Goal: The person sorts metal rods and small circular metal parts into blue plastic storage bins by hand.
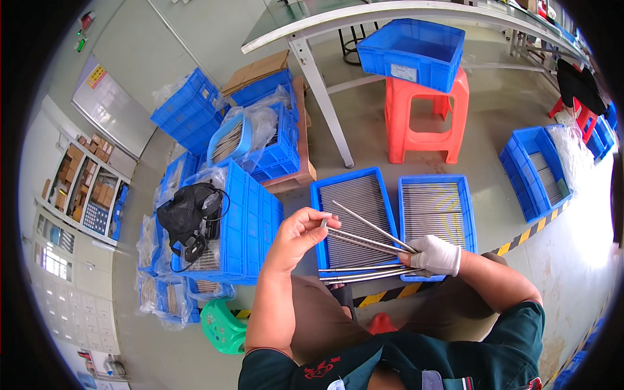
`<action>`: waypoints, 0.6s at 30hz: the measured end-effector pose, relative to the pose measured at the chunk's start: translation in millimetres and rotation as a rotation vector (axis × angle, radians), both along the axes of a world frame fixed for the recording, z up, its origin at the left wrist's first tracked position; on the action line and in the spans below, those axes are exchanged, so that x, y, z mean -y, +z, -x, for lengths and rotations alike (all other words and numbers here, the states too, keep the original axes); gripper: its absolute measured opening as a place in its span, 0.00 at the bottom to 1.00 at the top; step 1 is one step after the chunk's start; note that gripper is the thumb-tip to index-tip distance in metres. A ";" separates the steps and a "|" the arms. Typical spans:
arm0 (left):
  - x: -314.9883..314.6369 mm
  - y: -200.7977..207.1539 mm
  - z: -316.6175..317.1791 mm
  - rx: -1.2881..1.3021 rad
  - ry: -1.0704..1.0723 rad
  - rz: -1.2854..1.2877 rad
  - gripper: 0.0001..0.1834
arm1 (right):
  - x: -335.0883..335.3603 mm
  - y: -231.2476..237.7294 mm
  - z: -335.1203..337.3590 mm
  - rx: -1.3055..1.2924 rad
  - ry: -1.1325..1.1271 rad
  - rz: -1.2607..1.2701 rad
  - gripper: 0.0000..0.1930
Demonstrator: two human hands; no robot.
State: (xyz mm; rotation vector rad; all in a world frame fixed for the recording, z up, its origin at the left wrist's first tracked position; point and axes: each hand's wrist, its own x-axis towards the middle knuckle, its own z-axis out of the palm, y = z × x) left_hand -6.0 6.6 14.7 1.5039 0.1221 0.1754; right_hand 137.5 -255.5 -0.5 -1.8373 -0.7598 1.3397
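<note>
Bright, fairly even light flares into white glare on the floor at far right and glints along the metal rods, while fisheye distortion bows the workbench edge within a black rim.

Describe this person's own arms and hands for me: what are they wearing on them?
The left hand is bare, with no glove. The right hand wears a white glove that ends around the wrist. Both forearms are uncovered, below short, dark green sleeves. No cables or watch show on either arm.
</note>
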 end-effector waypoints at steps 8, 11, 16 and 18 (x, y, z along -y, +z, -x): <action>1.0 -4.6 0.6 -0.001 -0.026 0.051 0.12 | 2.8 3.3 11.6 0.329 0.055 -0.012 0.17; 1.0 -7.0 0.5 -0.025 -0.018 0.046 0.13 | 2.9 -0.1 13.1 0.544 0.085 -0.035 0.17; 8.9 -2.3 -1.8 -0.010 -0.133 -0.327 0.13 | -0.8 8.7 19.5 0.035 -0.005 0.105 0.17; 15.9 -8.6 -3.1 0.031 -0.090 -0.066 0.12 | -0.3 4.8 18.0 0.123 0.005 0.035 0.18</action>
